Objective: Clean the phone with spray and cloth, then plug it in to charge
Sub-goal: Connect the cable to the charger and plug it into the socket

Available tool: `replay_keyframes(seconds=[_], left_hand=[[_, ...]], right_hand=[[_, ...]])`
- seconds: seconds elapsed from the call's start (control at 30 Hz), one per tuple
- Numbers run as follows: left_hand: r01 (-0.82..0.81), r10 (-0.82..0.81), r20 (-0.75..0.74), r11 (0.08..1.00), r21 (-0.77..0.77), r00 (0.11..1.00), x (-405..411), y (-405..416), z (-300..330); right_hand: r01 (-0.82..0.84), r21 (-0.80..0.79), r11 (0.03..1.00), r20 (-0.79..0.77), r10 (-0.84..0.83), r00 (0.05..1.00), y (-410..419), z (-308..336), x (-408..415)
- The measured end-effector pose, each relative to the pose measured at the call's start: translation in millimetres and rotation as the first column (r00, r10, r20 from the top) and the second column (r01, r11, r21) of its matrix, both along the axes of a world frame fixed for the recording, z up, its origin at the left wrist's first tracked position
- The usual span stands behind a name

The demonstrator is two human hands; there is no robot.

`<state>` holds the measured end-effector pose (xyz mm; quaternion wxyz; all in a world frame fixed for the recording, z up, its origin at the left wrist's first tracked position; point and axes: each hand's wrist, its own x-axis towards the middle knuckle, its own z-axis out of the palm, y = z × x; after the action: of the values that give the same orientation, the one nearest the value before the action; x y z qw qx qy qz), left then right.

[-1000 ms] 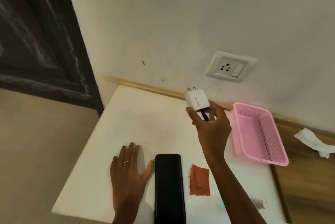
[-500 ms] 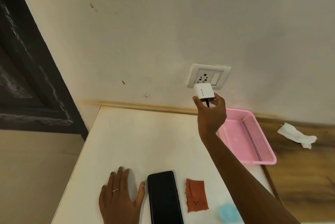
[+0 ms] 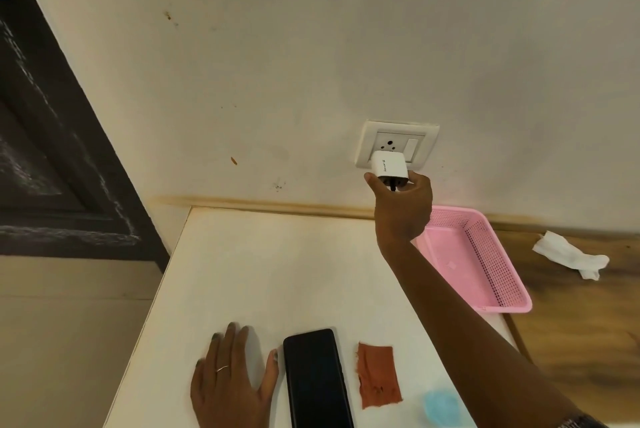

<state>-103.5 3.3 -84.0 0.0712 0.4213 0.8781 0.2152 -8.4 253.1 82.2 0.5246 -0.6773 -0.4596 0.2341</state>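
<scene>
Against the wall socket, the right hand pinched the light, rigid charger adapter by its rear sides; the left hand rested flat on the counter.

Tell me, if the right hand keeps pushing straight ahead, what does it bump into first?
Probably the socket on the wall. The right hand holds the charger right at it, so the charger should meet the socket first, though how close it is can't be told.

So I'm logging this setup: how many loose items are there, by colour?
White: 2, charger, crumpled tissue
Pink: 1, basket
Black: 1, phone
Rust: 1, cloth
Light blue: 1, blurred object
Total: 6
</scene>
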Motion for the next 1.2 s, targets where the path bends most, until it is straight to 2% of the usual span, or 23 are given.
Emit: replay_keyframes(seconds=[0.57, 0.67, 0.77, 0.87, 1.03, 1.2], left_hand=[[0.005, -0.005, 0.017, 0.999, -0.038, 1.000, 1, 0, 5], [0.013, -0.011, 0.023, 0.998, -0.054, 1.000, 1, 0, 7], [0.011, -0.010, 0.025, 0.998, -0.062, 1.000, 1, 0, 7], [0.004, -0.003, 0.024, 0.998, -0.056, 1.000, 1, 0, 8], [-0.004, 0.005, 0.029, 0.999, -0.038, 1.000, 4, -2, 13], [0.008, -0.005, 0.065, 0.998, -0.058, 0.998, 5, -1, 22]], right_hand=[[-0.071, -0.098, 0.993, 0.127, 0.083, 0.988, 13, 21, 6], [-0.119, -0.134, 0.984, 0.197, 0.144, 0.970, 12, 22, 11], [-0.214, -0.168, 0.962, 0.201, 0.246, 0.948, 6, 24, 18], [-0.296, -0.275, 0.915, 0.204, 0.357, 0.912, -12, 23, 27], [-0.446, -0.419, 0.791, 0.244, 0.571, 0.784, -51, 24, 41], [-0.613, -0.468, 0.637, 0.021, 0.701, 0.713, -62, 46, 69]])
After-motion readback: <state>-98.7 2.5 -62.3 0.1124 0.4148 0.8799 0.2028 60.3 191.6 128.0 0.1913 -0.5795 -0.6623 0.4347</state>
